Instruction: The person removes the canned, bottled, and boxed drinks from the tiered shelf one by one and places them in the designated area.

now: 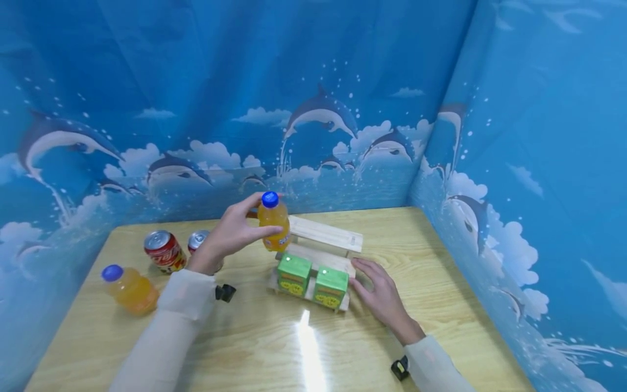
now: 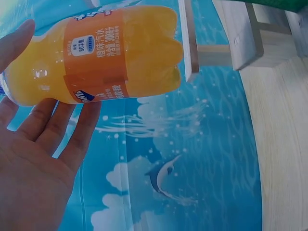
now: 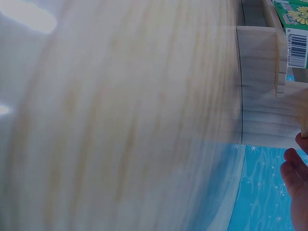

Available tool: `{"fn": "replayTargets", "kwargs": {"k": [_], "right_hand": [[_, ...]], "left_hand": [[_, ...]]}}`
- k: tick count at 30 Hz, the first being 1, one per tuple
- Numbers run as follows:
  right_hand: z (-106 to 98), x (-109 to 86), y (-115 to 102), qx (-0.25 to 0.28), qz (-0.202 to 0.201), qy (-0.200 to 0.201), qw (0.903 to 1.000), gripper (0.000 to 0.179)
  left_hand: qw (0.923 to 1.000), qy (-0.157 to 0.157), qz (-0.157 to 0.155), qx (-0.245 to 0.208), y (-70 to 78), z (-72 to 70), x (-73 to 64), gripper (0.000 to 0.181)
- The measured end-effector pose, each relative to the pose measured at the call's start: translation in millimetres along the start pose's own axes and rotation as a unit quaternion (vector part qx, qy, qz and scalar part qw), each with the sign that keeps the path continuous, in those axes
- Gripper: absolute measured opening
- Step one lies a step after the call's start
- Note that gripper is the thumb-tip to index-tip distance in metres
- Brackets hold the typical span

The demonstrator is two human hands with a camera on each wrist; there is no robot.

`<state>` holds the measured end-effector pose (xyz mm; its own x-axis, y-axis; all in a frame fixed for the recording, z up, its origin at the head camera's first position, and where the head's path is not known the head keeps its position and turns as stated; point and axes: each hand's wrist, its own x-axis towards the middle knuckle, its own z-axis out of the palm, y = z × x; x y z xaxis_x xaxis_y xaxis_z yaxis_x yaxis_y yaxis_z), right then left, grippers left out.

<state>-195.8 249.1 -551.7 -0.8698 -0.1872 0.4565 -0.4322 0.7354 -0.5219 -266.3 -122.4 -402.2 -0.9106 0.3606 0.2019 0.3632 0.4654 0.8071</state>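
A tiered wooden rack point(image 1: 325, 234) stands on the table, with two green boxes point(image 1: 294, 275) side by side on its front step. My left hand point(image 1: 234, 231) holds a bottle of orange soda point(image 1: 274, 220) with a blue cap by its sides, thumb in front. The bottle is upright over the rack's left end; in the left wrist view its base point(image 2: 166, 53) is close to a rack board point(image 2: 189, 41). At the rack's right end, my right hand point(image 1: 384, 294) grips the middle step between thumb and fingers. Only fingertips point(image 3: 291, 168) show in the right wrist view.
To the left stand a red soda can point(image 1: 165, 253) and another can point(image 1: 197, 238) partly behind my left wrist. A second orange soda bottle point(image 1: 132, 291) stands near the table's left side. Blue dolphin-printed curtains point(image 1: 313, 179) border the wooden table point(image 1: 416, 239) at the back and sides.
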Motion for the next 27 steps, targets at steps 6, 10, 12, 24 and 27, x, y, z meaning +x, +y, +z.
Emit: {"fn": "replayTargets", "kwargs": {"k": [6, 10, 12, 24, 27], "right_hand": [[-1.2, 0.2, -1.8, 0.005, 0.011, -0.007, 0.9999, 0.050], [-1.0, 0.2, -2.3, 0.007, 0.003, -0.001, 1.0000, 0.049], [-0.5, 0.2, -2.4, 0.007, -0.003, 0.004, 1.0000, 0.049], [0.9, -0.6, -2.0, 0.003, -0.012, 0.010, 0.9999, 0.050], [0.2, -0.3, -2.4, 0.002, -0.012, 0.010, 0.9999, 0.050]], "left_hand": [[0.9999, 0.004, -0.010, 0.005, -7.0, -3.9, -7.0, 0.071], [0.9995, 0.000, -0.032, 0.005, -12.0, -4.1, -13.5, 0.074], [0.9991, 0.000, -0.041, 0.007, -14.4, -3.9, -16.9, 0.076], [0.9973, 0.001, -0.072, -0.008, -30.7, -7.2, -27.8, 0.076], [0.9977, -0.002, -0.067, -0.009, -34.0, -8.5, -29.5, 0.075]]}}
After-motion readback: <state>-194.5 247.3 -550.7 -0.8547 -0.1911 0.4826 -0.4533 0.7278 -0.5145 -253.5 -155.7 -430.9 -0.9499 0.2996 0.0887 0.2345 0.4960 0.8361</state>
